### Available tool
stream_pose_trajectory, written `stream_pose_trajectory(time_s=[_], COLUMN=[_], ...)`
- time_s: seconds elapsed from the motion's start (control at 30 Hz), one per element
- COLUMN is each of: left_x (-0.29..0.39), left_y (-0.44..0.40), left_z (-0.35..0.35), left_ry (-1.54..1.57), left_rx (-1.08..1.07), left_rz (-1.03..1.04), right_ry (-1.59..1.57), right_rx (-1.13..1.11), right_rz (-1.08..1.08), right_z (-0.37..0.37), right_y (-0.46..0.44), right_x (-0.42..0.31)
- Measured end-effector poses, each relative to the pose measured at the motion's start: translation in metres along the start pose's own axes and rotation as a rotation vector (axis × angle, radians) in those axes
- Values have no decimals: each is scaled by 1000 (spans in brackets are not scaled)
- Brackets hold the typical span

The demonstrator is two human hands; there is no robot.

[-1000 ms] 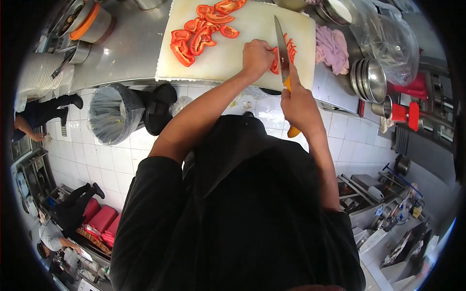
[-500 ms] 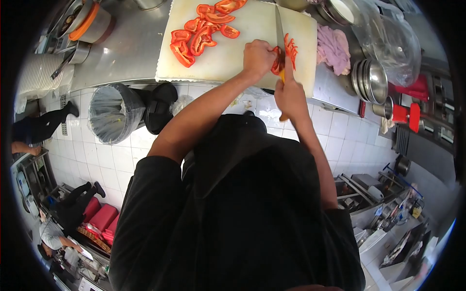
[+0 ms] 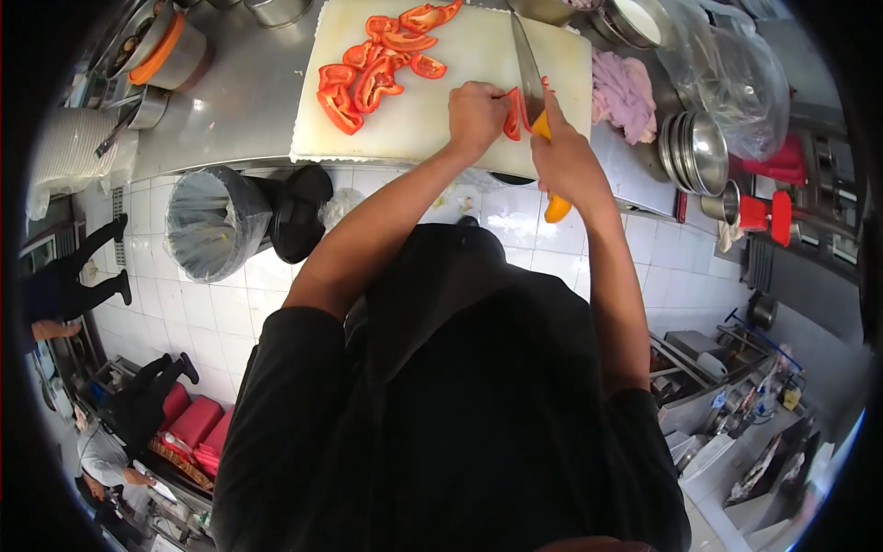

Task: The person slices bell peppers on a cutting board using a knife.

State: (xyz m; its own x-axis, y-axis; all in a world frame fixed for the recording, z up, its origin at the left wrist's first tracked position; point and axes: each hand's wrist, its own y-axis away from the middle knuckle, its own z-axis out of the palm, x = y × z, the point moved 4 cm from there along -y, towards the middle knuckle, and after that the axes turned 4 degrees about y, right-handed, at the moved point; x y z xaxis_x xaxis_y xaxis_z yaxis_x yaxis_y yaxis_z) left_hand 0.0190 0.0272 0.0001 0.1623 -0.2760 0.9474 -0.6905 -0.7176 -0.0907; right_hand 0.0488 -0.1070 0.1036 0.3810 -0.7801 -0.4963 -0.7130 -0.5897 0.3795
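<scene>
My right hand (image 3: 563, 158) is closed round the yellow handle of a kitchen knife (image 3: 525, 57), whose blade points away from me over the white cutting board (image 3: 441, 133). My left hand (image 3: 478, 118) has its fingers bent together at the edge of a red bell pepper piece (image 3: 513, 116), holding it on the board just left of the blade. Thin red pepper strips (image 3: 547, 85) show beyond the knife, mostly hidden by the blade and my right hand. Several larger red pepper pieces (image 3: 377, 78) lie in a loose group on the board's left half.
A purple cloth (image 3: 625, 97) lies right of the board, near stacked metal bowls (image 3: 704, 152). A lined bin (image 3: 207, 225) stands on the floor below the counter (image 3: 241, 110). Two other people (image 3: 83, 267) are at the far left, one beside red containers (image 3: 198, 421).
My right hand has shifted slightly right and the knife leans further left at its tip. My left hand has drawn back a little to the left, uncovering more of the pepper piece.
</scene>
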Motion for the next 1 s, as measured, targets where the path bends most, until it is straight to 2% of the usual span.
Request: stream_pose_trajectory(time_s=[0.17, 0.23, 0.27, 0.43, 0.57, 0.67, 0.77, 0.87, 1.0], left_x=[3, 2, 1, -3, -6, 4, 16, 15, 10], left_y=[-5, -5, -4, -3, -3, 0, 15, 17, 15], left_z=[-2, -3, -3, -3, -2, -7, -13, -18, -20], left_ry=[-36, -27, -23, 86, 108, -32, -65, -146, -172], left_rx=[-84, -31, -6, -61, -96, -8, -58, -123, -215], left_rz=[-87, -12, 25, -72, -95, 122, 413, 599, 590], right_ry=[82, 117, 101, 47, 55, 78, 62, 71, 95], right_rx=[46, 124, 102, 3, 77, 123, 126, 154, 160], right_rz=[-36, -121, -90, 70, -10, -44, -73, -123, -113], right_z=[11, 17, 18, 23, 30, 36, 37, 39, 41], right_y=[29, 34, 37, 41, 40, 39, 38, 38, 37], right_x=[-3, 0, 1, -6, 0, 3, 4, 5, 3])
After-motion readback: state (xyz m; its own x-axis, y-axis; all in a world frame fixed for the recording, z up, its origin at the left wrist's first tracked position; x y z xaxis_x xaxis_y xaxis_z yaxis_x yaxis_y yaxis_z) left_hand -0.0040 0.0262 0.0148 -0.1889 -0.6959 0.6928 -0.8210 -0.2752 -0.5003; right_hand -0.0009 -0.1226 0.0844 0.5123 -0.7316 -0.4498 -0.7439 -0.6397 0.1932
